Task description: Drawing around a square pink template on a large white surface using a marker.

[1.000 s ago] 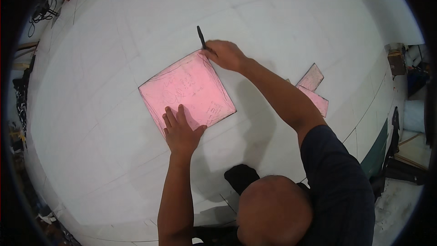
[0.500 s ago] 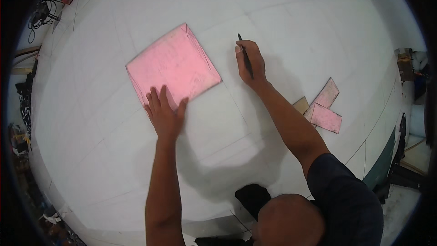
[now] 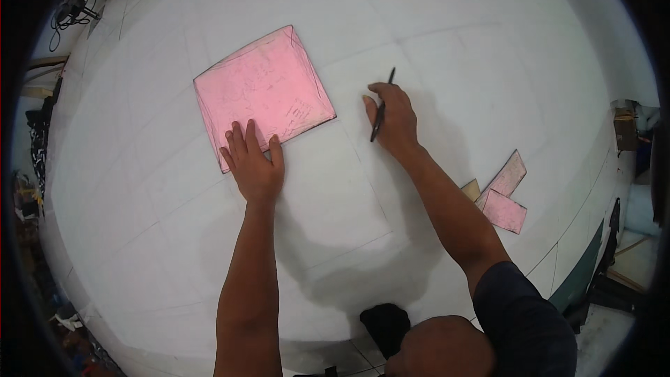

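Note:
A pink, roughly square flat piece (image 3: 269,77) with dark edges and scribbled marks lies tilted on the large white surface (image 3: 447,63). My left hand (image 3: 255,164) rests on its near edge, fingers spread and flat. To the right of the piece, my right hand (image 3: 398,115) grips a slim black pen (image 3: 380,115). Its upper end points away from me, and the hand is apart from the pink piece. Thin drawn lines run over the white surface, one straight down from the piece's right corner.
Right of my right forearm, two narrow pink pieces (image 3: 506,211) and a small tan piece (image 3: 472,190) overlap. A black cable bundle (image 3: 73,10) sits at the far left. A brown box (image 3: 625,126) stands at the right rim, with assorted items along the left edge.
My right hand has moved slightly right and nearer with the pen, which now slants differently. My left hand stays on the pink piece. The whole view has shifted a little.

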The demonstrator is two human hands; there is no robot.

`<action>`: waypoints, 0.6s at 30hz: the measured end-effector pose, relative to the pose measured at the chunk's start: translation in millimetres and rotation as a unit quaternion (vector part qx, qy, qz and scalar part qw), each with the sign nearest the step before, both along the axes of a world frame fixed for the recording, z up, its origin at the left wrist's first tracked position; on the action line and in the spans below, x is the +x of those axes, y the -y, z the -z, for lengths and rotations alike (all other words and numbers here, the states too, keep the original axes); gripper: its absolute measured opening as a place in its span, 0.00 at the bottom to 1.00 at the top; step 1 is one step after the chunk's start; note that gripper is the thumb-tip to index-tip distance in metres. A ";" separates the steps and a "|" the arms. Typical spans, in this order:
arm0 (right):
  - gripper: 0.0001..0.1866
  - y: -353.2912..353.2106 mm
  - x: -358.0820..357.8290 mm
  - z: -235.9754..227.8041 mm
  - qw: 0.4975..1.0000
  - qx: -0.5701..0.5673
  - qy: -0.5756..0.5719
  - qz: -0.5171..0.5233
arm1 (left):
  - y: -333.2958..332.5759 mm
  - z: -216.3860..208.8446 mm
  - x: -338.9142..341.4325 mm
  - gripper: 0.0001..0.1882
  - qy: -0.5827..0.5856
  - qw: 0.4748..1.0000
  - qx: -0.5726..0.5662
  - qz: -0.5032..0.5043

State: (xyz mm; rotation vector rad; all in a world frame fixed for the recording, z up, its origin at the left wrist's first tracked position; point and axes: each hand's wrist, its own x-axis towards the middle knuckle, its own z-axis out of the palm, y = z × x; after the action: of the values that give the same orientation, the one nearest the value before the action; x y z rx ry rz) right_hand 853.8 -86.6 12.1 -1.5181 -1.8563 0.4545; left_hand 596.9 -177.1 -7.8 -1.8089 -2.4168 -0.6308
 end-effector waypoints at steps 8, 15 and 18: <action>0.27 -27.2 -29.0 -1.7 0.992 0.038 0.058 -0.104 | 1.6 -6.9 -0.1 0.31 0.012 1.000 -0.009 0.008; 0.28 -29.0 -27.0 0.3 0.992 0.013 0.085 -0.092 | 0.1 -9.1 6.4 0.32 0.026 1.000 -0.013 -0.004; 0.28 -29.6 -26.7 2.2 0.993 0.006 0.076 -0.091 | 0.2 -9.8 5.0 0.31 0.021 1.000 -0.020 -0.007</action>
State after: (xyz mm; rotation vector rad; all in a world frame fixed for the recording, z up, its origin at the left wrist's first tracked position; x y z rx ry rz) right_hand 827.1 -57.0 9.9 -1.4146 -2.1241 0.4187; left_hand 602.0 -177.3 2.0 -1.8096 -2.4839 -0.6305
